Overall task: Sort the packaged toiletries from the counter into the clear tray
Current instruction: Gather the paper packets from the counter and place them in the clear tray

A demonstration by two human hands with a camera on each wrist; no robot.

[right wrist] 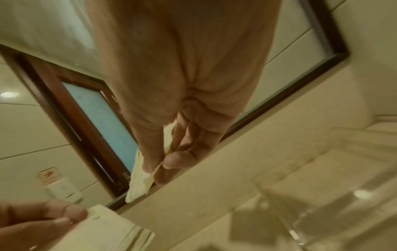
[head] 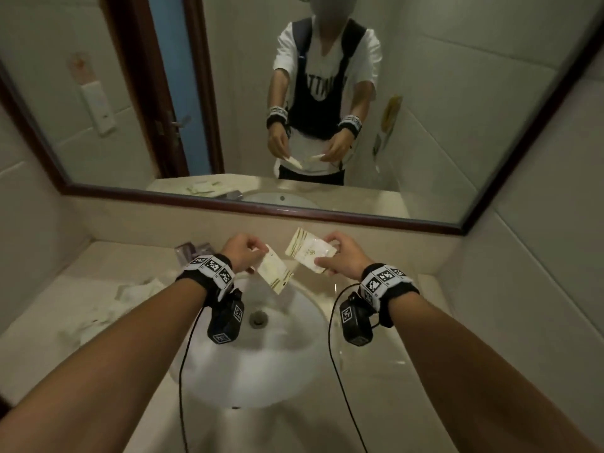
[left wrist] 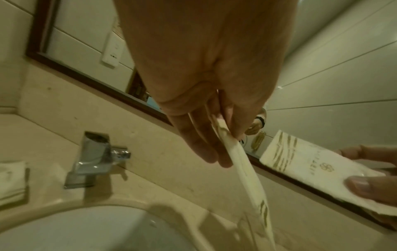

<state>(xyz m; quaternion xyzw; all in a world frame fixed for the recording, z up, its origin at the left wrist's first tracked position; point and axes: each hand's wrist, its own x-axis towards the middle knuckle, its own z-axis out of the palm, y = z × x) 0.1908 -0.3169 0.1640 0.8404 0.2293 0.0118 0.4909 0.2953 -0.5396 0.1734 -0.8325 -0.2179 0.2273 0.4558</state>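
Note:
Both hands are raised over the sink [head: 261, 348]. My left hand [head: 258, 253] [left wrist: 225, 144] pinches the top corner of a cream packet with gold stripes [head: 274, 273] [left wrist: 247, 169], which hangs down tilted. My right hand [head: 327, 253] [right wrist: 160, 167] pinches a second, white packet with gold stripes and a logo [head: 310, 253] [left wrist: 300, 168] [right wrist: 139, 185] by its right edge, holding it nearly flat. The two packets are close together but apart. A blurred clear tray [right wrist: 322, 203] shows on the counter to the right in the right wrist view.
Several more cream packets [head: 130, 299] lie scattered on the counter left of the sink, with a dark purple item [head: 192, 251] behind them. A chrome faucet [left wrist: 96, 156] stands at the back wall. A framed mirror [head: 294, 217] runs above the counter.

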